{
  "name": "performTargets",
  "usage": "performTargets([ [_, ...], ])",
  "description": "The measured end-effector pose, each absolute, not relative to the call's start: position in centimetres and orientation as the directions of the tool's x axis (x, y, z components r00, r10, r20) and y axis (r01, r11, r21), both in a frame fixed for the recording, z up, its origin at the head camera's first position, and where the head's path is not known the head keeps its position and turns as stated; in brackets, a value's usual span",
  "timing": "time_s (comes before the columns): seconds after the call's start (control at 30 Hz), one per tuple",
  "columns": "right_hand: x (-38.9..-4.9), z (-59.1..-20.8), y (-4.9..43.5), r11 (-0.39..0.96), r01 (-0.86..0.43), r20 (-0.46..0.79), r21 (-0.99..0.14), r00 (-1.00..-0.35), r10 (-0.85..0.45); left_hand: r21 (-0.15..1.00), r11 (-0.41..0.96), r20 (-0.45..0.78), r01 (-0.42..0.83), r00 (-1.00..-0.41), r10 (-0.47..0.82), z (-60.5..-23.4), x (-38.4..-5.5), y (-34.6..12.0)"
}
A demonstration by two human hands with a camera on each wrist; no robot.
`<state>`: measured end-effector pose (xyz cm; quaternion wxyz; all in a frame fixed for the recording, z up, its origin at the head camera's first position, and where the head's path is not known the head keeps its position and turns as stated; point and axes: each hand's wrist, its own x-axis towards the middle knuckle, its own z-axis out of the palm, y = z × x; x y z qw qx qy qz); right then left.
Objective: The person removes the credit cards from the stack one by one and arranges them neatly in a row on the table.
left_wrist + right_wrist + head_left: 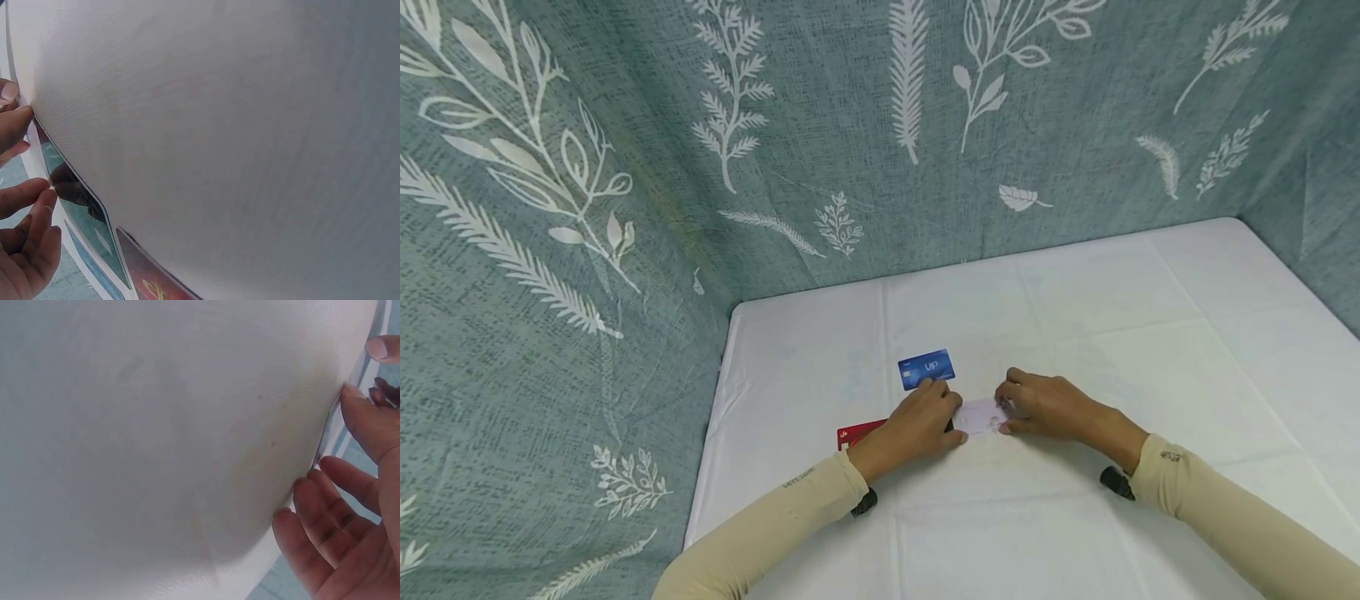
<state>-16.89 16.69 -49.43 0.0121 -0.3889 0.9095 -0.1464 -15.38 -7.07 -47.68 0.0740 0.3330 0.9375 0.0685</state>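
A pale pinkish card lies flat on the white table between the two hands. My right hand holds its right end, thumb on the near edge and fingertips on the far edge. A dark glossy card lies just left of the pale one, mostly covered by my left hand in the head view. The left thumb and fingertips touch its opposite edges and are reflected in its surface. Beyond the left hand lies a blue card marked VIP. A red card sticks out from under the left wrist.
A white cloth with fold lines covers the table. Green-grey curtains with white leaf patterns hang behind it and along its left side. Dark wrist cameras show below both sleeves.
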Motion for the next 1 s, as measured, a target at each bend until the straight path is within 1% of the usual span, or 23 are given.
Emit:
performTargets([
  [0.27,-16.8,-49.1,16.4,0.662,-0.7,0.074,-0.268,-0.7,-0.711,0.156,0.77,-0.092,0.619,-0.767,0.635,-47.6,-15.3,-7.2],
  [0.53,-16.9,-48.9,16.1,0.664,-0.698,0.051,-0.269,-0.699,-0.714,0.188,0.77,-0.105,0.61,-0.767,0.633,-47.6,-15.4,-7.7],
  [0.77,-17.2,-48.6,15.9,0.674,-0.692,0.043,-0.259,-0.705,-0.708,0.198,0.761,-0.051,0.618,-0.769,0.637,-47.4,-15.7,-8.5],
  [1.0,-17.7,-47.9,15.7,0.69,-0.681,0.048,-0.247,-0.719,-0.693,0.213,0.778,-0.02,0.592,-0.793,0.609,-47.0,-16.0,-9.8],
])
